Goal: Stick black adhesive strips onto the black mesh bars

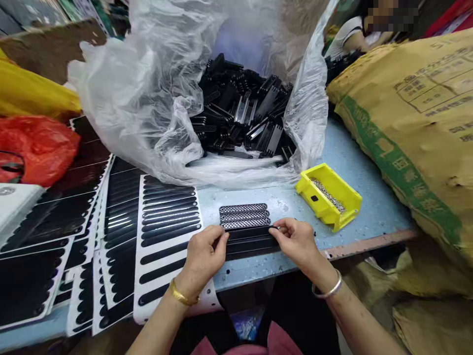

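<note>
My left hand (205, 256) and my right hand (295, 240) pinch the two ends of a long black strip (251, 231) lying on the black plastic parts (252, 245) at the table's near edge. Both hands have their fingers closed on it. Just beyond lie three perforated grille pieces (244, 216) side by side. Left of my left hand lies a white sheet of black oval stickers (166, 231).
A clear plastic bag (148, 98) holds a heap of black plastic parts (244, 113). A yellow bin (328, 197) with small metal pieces sits at right. A large yellow sack (417, 123) fills the right side. More sticker sheets (55, 236) and a red bag (37, 145) are left. Another person (354, 34) sits behind.
</note>
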`<action>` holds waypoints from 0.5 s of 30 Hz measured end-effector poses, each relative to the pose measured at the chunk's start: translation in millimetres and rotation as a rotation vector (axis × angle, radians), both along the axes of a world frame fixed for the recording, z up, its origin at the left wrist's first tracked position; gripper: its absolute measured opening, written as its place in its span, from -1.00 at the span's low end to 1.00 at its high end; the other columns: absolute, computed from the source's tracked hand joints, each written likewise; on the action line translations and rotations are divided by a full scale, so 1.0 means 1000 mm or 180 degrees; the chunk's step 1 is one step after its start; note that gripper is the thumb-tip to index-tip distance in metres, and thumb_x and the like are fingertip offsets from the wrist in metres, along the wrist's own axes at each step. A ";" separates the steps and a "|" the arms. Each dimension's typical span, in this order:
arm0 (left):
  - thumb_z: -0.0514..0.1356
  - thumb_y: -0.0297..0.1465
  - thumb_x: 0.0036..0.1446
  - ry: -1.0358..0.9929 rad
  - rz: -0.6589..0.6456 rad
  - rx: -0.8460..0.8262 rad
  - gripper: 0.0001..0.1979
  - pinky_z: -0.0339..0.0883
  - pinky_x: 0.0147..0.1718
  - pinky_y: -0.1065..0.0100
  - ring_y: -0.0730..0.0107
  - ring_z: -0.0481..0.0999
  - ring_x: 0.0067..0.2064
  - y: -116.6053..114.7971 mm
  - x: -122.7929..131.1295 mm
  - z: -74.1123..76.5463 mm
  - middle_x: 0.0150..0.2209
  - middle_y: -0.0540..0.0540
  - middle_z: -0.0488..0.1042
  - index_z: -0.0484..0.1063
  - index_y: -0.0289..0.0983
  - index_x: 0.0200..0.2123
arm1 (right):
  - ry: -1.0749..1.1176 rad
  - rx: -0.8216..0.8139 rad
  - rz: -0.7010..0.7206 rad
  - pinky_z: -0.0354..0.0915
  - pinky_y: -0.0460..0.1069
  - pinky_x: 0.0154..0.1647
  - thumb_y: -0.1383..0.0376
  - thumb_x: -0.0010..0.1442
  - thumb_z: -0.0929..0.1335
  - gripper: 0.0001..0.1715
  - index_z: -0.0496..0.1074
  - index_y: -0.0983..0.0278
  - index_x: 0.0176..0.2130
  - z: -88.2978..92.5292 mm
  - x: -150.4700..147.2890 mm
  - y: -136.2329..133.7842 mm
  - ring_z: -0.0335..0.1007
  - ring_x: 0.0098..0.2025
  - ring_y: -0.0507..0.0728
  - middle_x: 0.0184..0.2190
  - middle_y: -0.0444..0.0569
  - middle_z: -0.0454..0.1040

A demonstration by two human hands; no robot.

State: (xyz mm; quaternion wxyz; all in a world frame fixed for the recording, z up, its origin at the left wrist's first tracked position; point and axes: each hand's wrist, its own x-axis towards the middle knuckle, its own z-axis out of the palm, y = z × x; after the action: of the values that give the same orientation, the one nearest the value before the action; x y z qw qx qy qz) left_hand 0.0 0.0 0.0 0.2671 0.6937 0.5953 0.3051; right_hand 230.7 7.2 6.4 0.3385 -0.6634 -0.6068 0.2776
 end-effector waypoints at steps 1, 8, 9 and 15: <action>0.05 -0.35 0.20 -0.0007 -0.0002 0.0004 -0.71 0.10 -0.45 0.38 0.46 0.28 -0.51 -0.001 0.000 0.000 -0.58 0.02 0.30 0.34 -0.28 -0.56 | -0.0043 0.0062 -0.0030 0.25 -0.03 -0.55 0.24 -0.01 0.39 -0.85 0.47 0.29 -0.43 0.000 0.000 0.000 0.34 -0.63 0.07 -0.67 -0.10 0.43; 0.05 -0.33 0.19 0.0014 -0.0004 0.0015 -0.70 0.08 -0.47 0.39 0.48 0.25 -0.53 -0.002 0.000 0.001 -0.59 0.03 0.28 0.33 -0.27 -0.57 | -0.0283 0.0111 -0.0052 0.24 -0.05 -0.55 0.27 -0.10 0.46 -0.66 0.51 0.34 -0.26 0.003 0.006 0.005 0.31 -0.66 0.05 -0.70 -0.18 0.40; 0.05 -0.33 0.19 0.0013 -0.0004 0.0010 -0.70 0.08 -0.47 0.39 0.48 0.25 -0.53 -0.002 0.000 0.001 -0.58 0.03 0.28 0.33 -0.27 -0.57 | -0.0317 0.0084 -0.0033 0.25 -0.05 -0.55 0.26 -0.11 0.47 -0.67 0.53 0.34 -0.28 0.003 0.008 0.006 0.31 -0.66 0.05 -0.71 -0.18 0.39; 0.05 -0.33 0.19 0.0011 0.0004 -0.0046 -0.70 0.07 -0.47 0.38 0.47 0.25 -0.52 -0.002 0.000 0.002 -0.58 0.02 0.27 0.32 -0.27 -0.58 | -0.0082 -0.0075 0.0121 0.22 -0.07 -0.57 0.19 -0.09 0.47 -0.71 0.58 0.33 -0.35 0.003 0.016 0.008 0.28 -0.66 0.03 -0.74 -0.18 0.36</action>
State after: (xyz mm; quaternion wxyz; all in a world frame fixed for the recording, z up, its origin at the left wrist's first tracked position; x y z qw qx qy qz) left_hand -0.1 -1.7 1.7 0.2709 0.6919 0.5983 0.2998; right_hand 246.8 15.1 9.3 0.3174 -0.6592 -0.6203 0.2826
